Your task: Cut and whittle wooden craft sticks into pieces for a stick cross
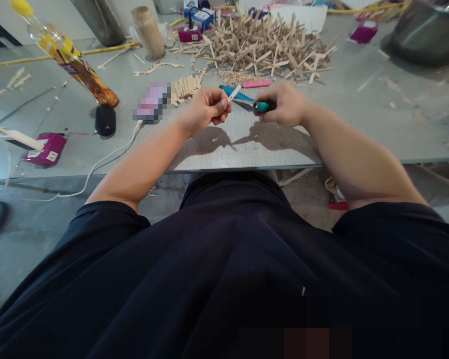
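Note:
My left hand (214, 107) pinches a small flat pale wooden piece (235, 92) between thumb and fingers, above the table's front part. Close by on the right, my right hand (279, 103) is wrapped round a utility knife (261, 106) with a teal and black handle. Its thin metal blade points left, toward the wooden piece; whether they touch I cannot tell. Behind both lies a blue object (227, 89), partly hidden by the left hand. A pink strip (257, 84) rests just beyond. To the left is a row of flat wooden pieces (187, 87).
A big heap of wooden pieces (265, 45) covers the back middle. On the left stand a drink bottle (78, 67), a black case (105, 119), a phone (152, 102) on a white cable and a purple block (47, 149). A dark container (430, 35) stands back right.

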Demonstrator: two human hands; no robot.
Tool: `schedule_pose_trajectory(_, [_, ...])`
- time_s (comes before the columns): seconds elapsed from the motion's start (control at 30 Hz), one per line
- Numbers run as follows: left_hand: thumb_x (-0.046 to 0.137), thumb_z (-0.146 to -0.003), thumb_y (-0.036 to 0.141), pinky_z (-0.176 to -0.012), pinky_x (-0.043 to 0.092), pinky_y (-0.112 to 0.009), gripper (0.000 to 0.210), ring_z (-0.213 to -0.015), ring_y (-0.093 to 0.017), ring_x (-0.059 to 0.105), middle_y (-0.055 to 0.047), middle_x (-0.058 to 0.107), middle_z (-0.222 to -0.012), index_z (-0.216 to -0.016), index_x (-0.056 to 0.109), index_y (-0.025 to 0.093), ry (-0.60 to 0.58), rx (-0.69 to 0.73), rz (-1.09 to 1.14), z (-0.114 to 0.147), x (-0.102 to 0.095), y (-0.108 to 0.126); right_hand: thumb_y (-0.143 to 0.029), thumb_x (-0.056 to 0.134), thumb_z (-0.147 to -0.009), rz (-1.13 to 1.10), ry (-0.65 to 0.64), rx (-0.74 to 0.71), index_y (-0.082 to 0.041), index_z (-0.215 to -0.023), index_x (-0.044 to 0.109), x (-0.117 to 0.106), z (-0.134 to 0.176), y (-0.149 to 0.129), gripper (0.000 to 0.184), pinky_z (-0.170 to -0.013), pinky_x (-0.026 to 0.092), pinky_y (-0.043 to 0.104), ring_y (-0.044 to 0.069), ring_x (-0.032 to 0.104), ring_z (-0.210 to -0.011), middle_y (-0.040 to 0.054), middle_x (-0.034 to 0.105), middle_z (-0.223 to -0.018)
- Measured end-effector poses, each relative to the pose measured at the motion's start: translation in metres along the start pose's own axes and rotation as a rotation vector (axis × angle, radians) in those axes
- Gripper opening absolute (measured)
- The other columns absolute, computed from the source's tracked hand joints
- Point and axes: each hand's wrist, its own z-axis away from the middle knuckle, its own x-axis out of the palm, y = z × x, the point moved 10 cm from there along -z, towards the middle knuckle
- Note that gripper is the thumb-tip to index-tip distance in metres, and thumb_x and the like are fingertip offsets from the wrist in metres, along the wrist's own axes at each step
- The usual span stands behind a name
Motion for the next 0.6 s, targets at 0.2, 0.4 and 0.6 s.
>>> schedule_pose_trajectory(0.2, [0.075, -0.115, 0.028, -0.052, 0.044, -0.022, 0.039, -0.048, -0.007, 0.057, 0.001, 0.072, -0.066, -0.078, 0.071, 0.021, 0.119, 0.073, -0.03, -0.006, -0.005, 0.0, -0.041, 0.08, -0.087, 0.115, 0.216, -0.037, -0.034, -0.115, 0.08, -0.014, 0.007, -0.025, 0.029, -0.088, 0.049, 0.049, 0.028, 0.054, -0.089, 0.0017, 0.073, -0.094])
schedule_pose_trajectory(0.4, [0.083, -0.106, 0.026, -0.048, 0.041, -0.028, 0.035, -0.044, -0.009, 0.051, 0.002, 0.072, -0.06, -0.073, 0.071, 0.027, 0.185, 0.195, -0.118, -0.019, -0.021, -0.005, -0.054, 0.082, -0.091, 0.23, 0.297, 0.075, -0.033, -0.103, 0.076, -0.026, 0.008, -0.002, 0.025, -0.095, 0.047, 0.054, 0.032, 0.056, -0.094, 0.0073, 0.078, -0.092])
schedule_pose_trajectory(0.6, [0.08, -0.107, 0.023, -0.05, 0.038, -0.025, 0.039, -0.048, -0.009, 0.05, 0.002, 0.065, -0.058, -0.07, 0.07, 0.025, 0.155, 0.143, -0.071, -0.016, -0.02, -0.002, -0.065, 0.082, -0.09, 0.191, 0.233, 0.04, -0.037, -0.089, 0.067, -0.023, 0.003, 0.006, 0.032, -0.095, 0.047, 0.053, 0.034, 0.059, -0.099, 0.0029, 0.072, -0.078])
